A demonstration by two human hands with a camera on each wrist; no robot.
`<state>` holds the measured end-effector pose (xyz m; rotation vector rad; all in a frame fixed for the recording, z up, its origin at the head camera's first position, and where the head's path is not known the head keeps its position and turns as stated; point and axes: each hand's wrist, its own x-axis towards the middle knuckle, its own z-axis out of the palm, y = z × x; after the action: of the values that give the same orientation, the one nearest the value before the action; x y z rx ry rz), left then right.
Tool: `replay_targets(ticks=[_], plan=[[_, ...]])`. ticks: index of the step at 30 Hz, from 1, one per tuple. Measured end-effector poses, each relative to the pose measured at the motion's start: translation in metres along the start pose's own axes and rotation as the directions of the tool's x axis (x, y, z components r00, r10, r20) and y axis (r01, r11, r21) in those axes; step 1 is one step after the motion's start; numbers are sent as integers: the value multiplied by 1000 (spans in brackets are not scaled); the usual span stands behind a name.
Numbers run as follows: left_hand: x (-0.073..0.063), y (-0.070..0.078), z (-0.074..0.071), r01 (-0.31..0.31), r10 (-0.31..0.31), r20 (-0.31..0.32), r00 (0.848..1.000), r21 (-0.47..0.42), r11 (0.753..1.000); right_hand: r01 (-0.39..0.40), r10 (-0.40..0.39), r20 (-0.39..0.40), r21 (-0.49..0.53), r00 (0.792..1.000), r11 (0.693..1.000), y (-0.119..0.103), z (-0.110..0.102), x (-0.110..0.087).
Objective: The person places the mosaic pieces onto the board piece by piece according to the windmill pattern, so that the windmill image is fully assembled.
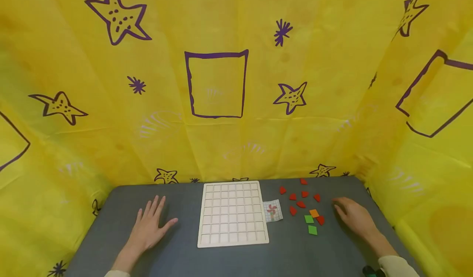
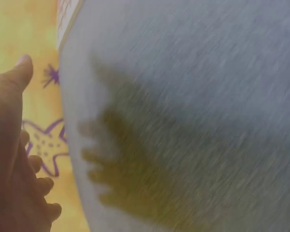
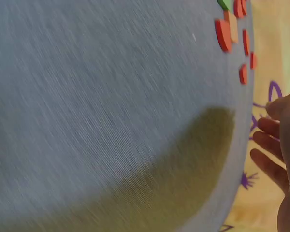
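Observation:
My left hand (image 1: 148,227) is held over the grey table left of a pale grid board (image 1: 233,214), its fingers spread and nothing in them. In the left wrist view the thumb (image 2: 19,75) stands apart from the other fingers, and the hand's shadow falls on the table. Right of the scattered pieces, my right hand (image 1: 354,216) has its fingers loosely bent and holds nothing. Closest to it are red rounded pieces (image 1: 317,197), an orange square (image 1: 314,213) and two green pieces (image 1: 312,230). The board's square cells hold no pieces.
A small paper card (image 1: 272,210) with a printed red flower on a grid lies against the board's right edge. Several more red pieces (image 1: 292,197) are spread at the back right. A yellow patterned curtain (image 1: 221,145) encloses the grey table (image 1: 177,252) at the back and sides.

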<state>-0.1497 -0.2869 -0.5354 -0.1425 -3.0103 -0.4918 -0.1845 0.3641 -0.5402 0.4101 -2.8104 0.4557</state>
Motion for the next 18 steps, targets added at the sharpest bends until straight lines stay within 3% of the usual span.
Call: replay_targets(ticks=[4,9,18], plan=[[-3,8,10,-45,44,-58,997,-1,999,-20,22,-59,37,998,999,-10,3,-5],[-4,18,14,-108,108,-150,983,9,994,-29,38,-138,65,990,997,-19,2,-7],[-3,38,23,-78,78,-47,996,-8,997,-16,26,-116,90,993,996,-33,5,-4]])
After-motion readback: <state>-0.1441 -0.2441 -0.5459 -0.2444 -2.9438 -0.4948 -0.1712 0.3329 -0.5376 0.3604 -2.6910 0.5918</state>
